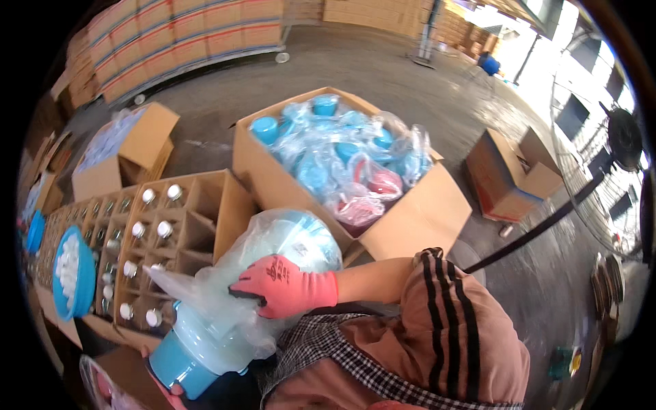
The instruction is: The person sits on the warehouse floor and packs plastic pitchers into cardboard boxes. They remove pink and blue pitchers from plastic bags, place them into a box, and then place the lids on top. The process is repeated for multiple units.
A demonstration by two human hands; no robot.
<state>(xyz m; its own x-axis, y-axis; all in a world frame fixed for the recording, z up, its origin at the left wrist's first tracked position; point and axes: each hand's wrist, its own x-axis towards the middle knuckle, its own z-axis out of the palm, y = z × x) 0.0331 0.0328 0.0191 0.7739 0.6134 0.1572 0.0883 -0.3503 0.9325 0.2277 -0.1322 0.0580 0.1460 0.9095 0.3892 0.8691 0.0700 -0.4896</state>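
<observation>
Blue flask (205, 342) in bag, tilted, base toward lower left.

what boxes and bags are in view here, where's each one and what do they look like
Big open brown carton, centre: bagged blue and red lids.
Divider carton, left: cells with white-capped bottles.
Clear plastic bag, under the right hand: covers a pale blue flask.
Small open brown carton, right, on the floor.
Stacked cartons, far wall: tan with red bands.
</observation>
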